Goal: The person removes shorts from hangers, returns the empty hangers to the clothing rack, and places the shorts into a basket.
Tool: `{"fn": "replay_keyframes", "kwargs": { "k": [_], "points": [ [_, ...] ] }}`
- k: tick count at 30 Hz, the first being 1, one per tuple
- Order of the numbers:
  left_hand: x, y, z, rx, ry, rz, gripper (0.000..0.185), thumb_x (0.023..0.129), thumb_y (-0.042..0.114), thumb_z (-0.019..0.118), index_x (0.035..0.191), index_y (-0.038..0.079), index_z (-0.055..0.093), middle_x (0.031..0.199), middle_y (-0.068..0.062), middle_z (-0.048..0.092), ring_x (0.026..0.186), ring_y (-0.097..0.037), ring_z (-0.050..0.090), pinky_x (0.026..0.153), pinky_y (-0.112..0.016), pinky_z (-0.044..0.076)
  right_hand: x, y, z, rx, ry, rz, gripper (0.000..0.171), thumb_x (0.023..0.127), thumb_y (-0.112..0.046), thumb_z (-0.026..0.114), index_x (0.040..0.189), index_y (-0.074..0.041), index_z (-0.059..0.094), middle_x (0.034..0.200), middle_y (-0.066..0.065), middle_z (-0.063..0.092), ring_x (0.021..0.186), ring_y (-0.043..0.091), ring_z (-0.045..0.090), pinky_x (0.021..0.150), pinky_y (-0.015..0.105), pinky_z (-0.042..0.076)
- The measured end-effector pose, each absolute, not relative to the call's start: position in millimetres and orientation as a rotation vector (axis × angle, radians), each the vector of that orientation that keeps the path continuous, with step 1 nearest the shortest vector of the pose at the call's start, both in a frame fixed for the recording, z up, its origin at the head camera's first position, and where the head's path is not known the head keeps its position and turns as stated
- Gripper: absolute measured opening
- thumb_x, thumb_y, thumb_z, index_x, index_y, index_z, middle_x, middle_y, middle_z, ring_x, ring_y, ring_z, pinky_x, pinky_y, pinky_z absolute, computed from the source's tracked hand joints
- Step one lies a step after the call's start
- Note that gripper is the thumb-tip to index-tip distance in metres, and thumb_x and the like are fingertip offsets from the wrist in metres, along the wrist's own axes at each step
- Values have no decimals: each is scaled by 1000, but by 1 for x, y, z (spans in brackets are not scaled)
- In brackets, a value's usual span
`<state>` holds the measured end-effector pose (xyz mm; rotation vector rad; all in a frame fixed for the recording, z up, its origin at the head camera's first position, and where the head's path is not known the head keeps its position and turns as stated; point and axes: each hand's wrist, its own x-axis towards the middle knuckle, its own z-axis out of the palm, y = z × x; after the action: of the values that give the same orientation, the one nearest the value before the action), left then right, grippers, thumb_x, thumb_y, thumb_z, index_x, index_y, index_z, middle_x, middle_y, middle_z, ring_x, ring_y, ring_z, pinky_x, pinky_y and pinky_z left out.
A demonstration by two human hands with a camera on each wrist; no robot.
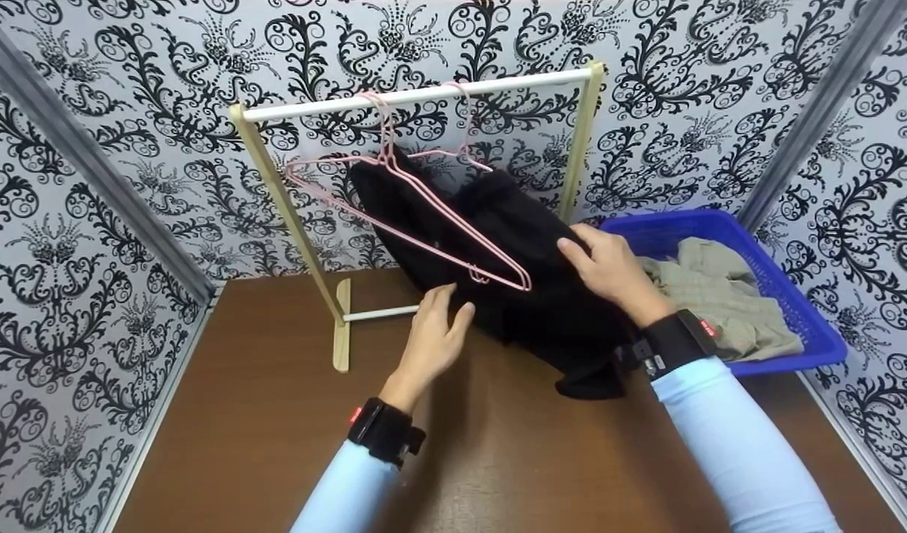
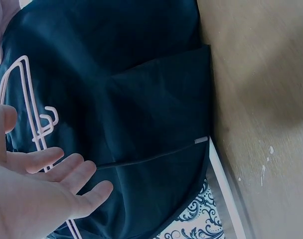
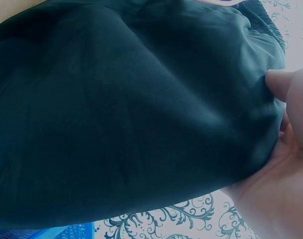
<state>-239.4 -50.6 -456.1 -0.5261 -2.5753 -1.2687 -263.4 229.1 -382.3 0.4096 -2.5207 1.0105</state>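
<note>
A black garment (image 1: 527, 222) with a thin drawstring (image 2: 151, 158) hangs slantwise from a pink hanger (image 1: 468, 152) on the rack's rail. Two more pink hangers (image 1: 453, 215) overlap its front in the head view. My right hand (image 1: 608, 270) grips the garment's right edge, with the thumb (image 3: 280, 82) on the near face and the fingers largely hidden behind the cloth. Below the hangers' lower corner, my left hand (image 1: 432, 333) has its fingers loosely bent and holds nothing. In the left wrist view, its fingers pass in front of the hanger wires and the dark cloth.
The small rack has a white rail (image 1: 423, 95) and wooden posts (image 1: 286, 215) on a brown table (image 1: 275, 437). At the right, a blue basket (image 1: 816, 352) contains a greenish checked garment (image 1: 742, 303). Patterned wall panels (image 1: 68, 222) enclose the back and sides.
</note>
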Motion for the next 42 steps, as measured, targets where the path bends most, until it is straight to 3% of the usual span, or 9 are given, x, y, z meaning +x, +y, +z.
{"fn": "replay_keyframes", "kwargs": {
  "k": [7,17,27,33,42],
  "points": [
    [-239,-49,-457,-540,-2579,-1276,52,107,26,53,145,-8,49,147,-27,50,140,-41,47,117,-52,37,-265,226,-382,417,-2521,974,20,105,-11,56,92,3,61,82,18,60,79,38,55,78,53,46],
    [-237,-48,-457,-535,-2573,-1273,50,107,25,54,144,-8,51,146,-26,51,140,-41,47,117,-51,36,-264,224,-380,360,-2476,987,28,103,-8,58,77,-1,49,73,15,50,72,37,49,71,49,41],
    [-235,-48,-453,-531,-2552,-1282,51,106,27,54,144,-8,51,146,-25,52,139,-41,48,117,-52,37,-263,225,-380,326,-2273,911,28,97,-4,64,72,1,51,65,16,50,62,37,50,61,46,39],
    [-235,-48,-453,-537,-2567,-1304,53,107,29,53,147,-7,49,149,-24,49,142,-40,45,117,-52,36,-259,227,-378,269,-2182,864,18,95,-8,68,81,2,64,70,22,62,64,45,59,63,56,45],
    [-235,-48,-456,-528,-2546,-1286,51,106,26,55,145,-6,52,147,-24,52,140,-37,48,117,-49,37,-254,234,-374,233,-2076,874,12,94,-5,69,87,4,70,73,22,67,61,40,60,61,51,44]
  ]
}}
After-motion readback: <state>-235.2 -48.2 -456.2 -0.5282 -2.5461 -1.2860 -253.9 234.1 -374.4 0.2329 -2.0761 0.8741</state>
